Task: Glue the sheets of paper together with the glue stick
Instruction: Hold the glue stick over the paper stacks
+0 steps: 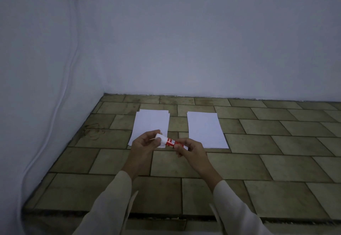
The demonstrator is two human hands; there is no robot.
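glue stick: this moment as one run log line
glue stick: held | left hand: grips white cap end | right hand: grips red body | left paper stack, right paper: flat on tiled floor, apart

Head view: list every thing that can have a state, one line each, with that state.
glue stick: held off the floor between both hands, cap seemingly on.
left hand: pinches the cap end.
right hand: grips the base end.
left paper stack: flat on the floor, sheets slightly fanned.
right paper: flat on the floor, apart from the stack.
cable: hangs down the wall.
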